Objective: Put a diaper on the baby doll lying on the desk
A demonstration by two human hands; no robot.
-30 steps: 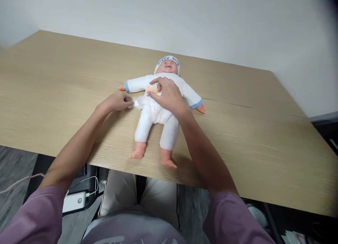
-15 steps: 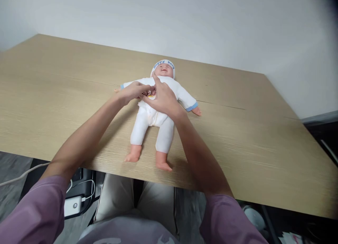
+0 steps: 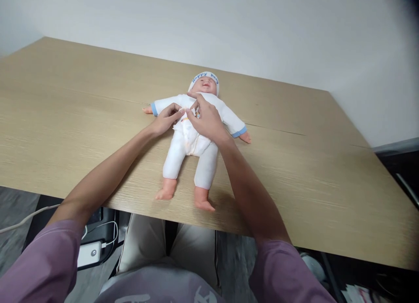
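Note:
A baby doll in a white suit with blue cuffs and a white cap lies on its back on the wooden table, head away from me. A white diaper is wrapped round its waist. My left hand rests on the doll's belly at its left side, fingers pressed together on the diaper's edge. My right hand lies on the doll's chest and belly, thumb and forefinger pinched at the diaper's top edge.
The table's near edge runs just below the doll's feet. Under the table at the left sit a white power adapter and cables. A grey wall stands behind the table.
My left hand came in from the diaper tab at the doll's side onto its belly. The tab no longer sticks out. My right hand stayed on the doll's chest.

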